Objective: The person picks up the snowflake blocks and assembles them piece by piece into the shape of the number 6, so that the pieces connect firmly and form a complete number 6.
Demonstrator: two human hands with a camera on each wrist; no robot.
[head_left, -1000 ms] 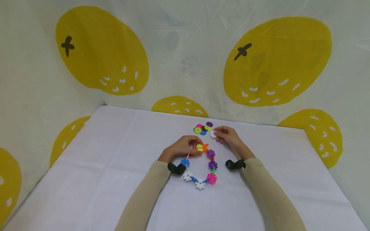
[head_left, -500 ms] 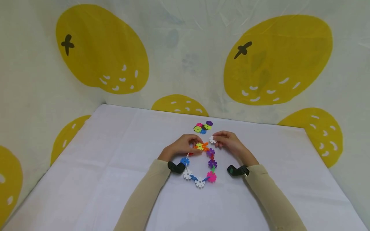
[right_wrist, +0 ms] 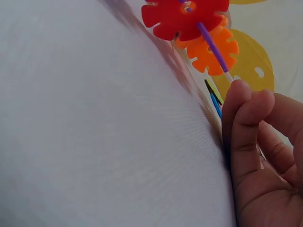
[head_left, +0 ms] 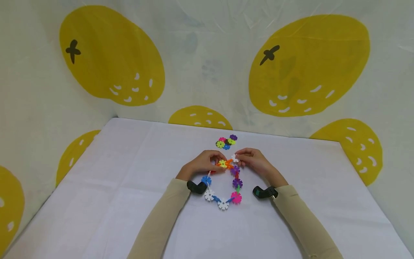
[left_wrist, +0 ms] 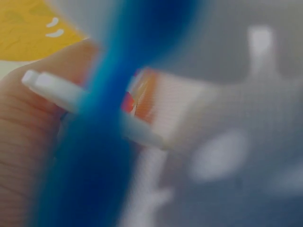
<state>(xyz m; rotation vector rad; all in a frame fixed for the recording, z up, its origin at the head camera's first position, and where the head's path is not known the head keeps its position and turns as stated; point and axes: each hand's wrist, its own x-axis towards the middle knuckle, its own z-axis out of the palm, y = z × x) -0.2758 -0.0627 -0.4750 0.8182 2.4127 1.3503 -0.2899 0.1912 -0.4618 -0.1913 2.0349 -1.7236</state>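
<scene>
A ring-shaped chain of slotted plastic flower discs lies on the table, with a pink disc (head_left: 236, 198) and a white disc (head_left: 223, 204) at its near side. My left hand (head_left: 207, 162) pinches the chain's far end by a yellow disc (head_left: 222, 163) beside orange ones. In my right hand (head_left: 255, 160), thumb and fingers pinch a loose white disc (head_left: 234, 158) close to the orange disc (right_wrist: 215, 52); whether they touch I cannot tell. The right wrist view also shows a red disc (right_wrist: 173, 21). A blurred blue disc (left_wrist: 90, 170) covers much of the left wrist view.
Beyond the hands, several loose discs lie in a small pile, among them a yellow disc (head_left: 220, 144) and a purple disc (head_left: 233, 137). White cloth covers the table (head_left: 129, 180). Behind it hangs a backdrop (head_left: 207, 54) printed with large yellow fruit.
My right hand has brought the white disc from beside the loose pile nearer to me and leftward, up to the orange discs. The left hand keeps its hold on the chain.
</scene>
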